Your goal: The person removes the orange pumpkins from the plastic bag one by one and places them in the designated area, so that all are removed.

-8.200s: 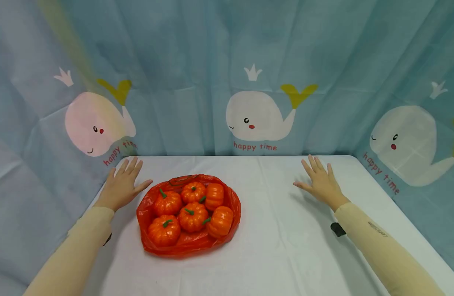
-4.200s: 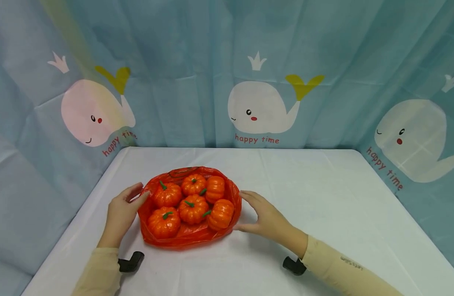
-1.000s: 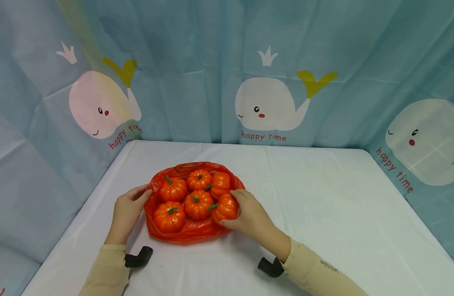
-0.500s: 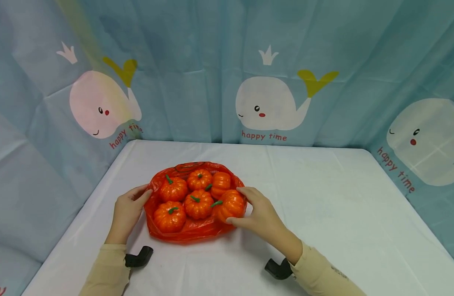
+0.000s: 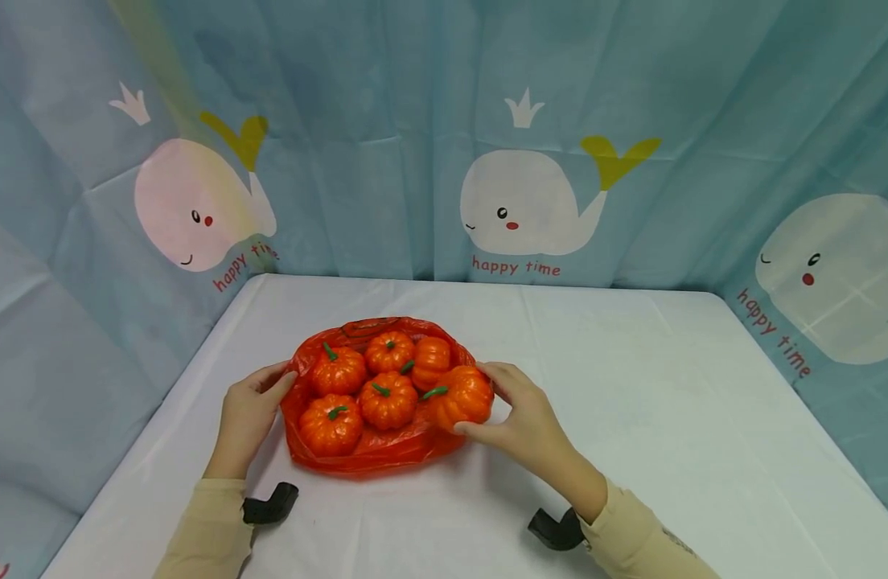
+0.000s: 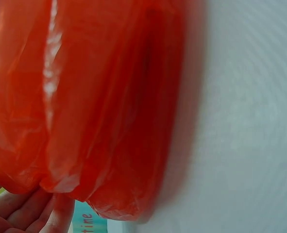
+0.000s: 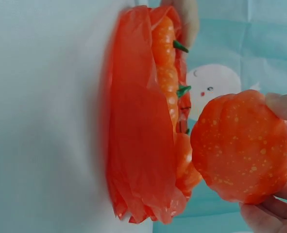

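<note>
A red plastic bag (image 5: 372,465) with its mouth spread wide holds several small orange pumpkins with green stems, such as one at the front left (image 5: 331,425). My left hand (image 5: 247,414) pinches the bag's left rim; the left wrist view shows its fingers (image 6: 29,211) at the red film (image 6: 99,97). Between thumb and fingers my right hand (image 5: 534,418) grips one pumpkin (image 5: 462,398) at the bag's right edge. In the right wrist view this pumpkin (image 7: 243,145) is held above the rim of the bag (image 7: 138,116), its underside facing the camera.
A white cloth (image 5: 632,386) covers the table. Blue curtains (image 5: 357,201) with printed whales stand behind and at both sides. Black pieces show at the left wrist (image 5: 272,505) and the right wrist (image 5: 557,531).
Over the last second my right hand has moved right and slightly away from me, lifting the gripped pumpkin from its place among the others. Earlier, both hands came in from the table's sides to the bag.
</note>
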Demonstrator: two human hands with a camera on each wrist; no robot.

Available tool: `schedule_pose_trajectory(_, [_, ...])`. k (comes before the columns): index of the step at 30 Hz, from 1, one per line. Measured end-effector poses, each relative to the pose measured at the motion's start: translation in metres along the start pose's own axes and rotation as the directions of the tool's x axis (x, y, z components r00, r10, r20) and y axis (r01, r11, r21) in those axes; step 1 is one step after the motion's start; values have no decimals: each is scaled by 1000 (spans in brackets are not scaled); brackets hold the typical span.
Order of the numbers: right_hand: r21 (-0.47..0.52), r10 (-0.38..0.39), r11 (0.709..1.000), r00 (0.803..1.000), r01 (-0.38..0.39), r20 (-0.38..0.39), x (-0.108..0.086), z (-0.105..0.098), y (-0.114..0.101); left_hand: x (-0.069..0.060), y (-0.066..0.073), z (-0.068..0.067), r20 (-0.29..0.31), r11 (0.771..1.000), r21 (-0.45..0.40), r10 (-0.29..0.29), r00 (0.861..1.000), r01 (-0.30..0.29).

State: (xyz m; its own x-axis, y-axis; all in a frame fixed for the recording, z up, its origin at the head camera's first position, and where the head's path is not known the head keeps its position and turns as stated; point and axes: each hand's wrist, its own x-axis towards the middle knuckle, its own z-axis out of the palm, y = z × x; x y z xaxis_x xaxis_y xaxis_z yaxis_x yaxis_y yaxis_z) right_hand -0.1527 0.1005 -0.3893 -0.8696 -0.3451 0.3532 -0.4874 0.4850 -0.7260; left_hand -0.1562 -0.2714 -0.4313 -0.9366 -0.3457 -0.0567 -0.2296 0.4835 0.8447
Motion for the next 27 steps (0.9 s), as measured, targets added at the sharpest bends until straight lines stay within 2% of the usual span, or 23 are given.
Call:
schedule_pose_trajectory(9, [53, 20, 998, 998, -17, -57, -5, -11, 6, 0, 0, 1, 8, 1000, -18, -9, 1000, 9])
schedule_pose_trajectory(15, [75, 65, 996, 993, -58, -95, -7, -17, 10, 0, 0, 1, 5, 1000, -21, -17, 1000, 17])
schedule_pose_trajectory(22, [103, 154, 984, 981, -143, -116, -9, -25, 15, 0, 0, 2, -4, 1000, -22, -2, 1000, 2])
schedule_pose_trajectory(27, [95, 168, 983, 976, -156, -137, -9, -30, 17, 0, -1, 1, 0, 1000, -11, -6, 1000, 6])
